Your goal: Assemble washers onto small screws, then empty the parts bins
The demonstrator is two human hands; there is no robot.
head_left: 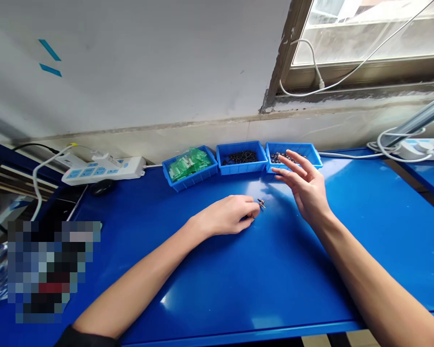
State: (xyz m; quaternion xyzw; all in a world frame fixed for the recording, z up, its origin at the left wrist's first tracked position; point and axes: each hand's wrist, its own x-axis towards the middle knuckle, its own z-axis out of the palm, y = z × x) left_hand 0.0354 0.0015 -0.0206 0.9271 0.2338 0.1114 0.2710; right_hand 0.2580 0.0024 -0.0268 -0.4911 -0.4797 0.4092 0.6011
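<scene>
My left hand (235,214) is closed low over the blue table, its fingers curled inward. A few small metal screws (261,203) poke out at its fingertips; what else the fist covers is hidden. My right hand (309,188) is raised with fingers spread and nothing in it. Its fingertips overlap the right blue bin (313,158), which holds small shiny metal pieces too small to name. Beside that, the middle blue bin (238,168) contains dark screws (243,156). In the left blue bin (190,181) lie green plastic packets (190,164).
White power strips stand at the back left (104,171) and far right (427,148), with loose cables around them. A black object (101,187) lies near the left strip. A blurred-out patch (54,270) covers something at the left. The wall (148,72) rises behind the bins.
</scene>
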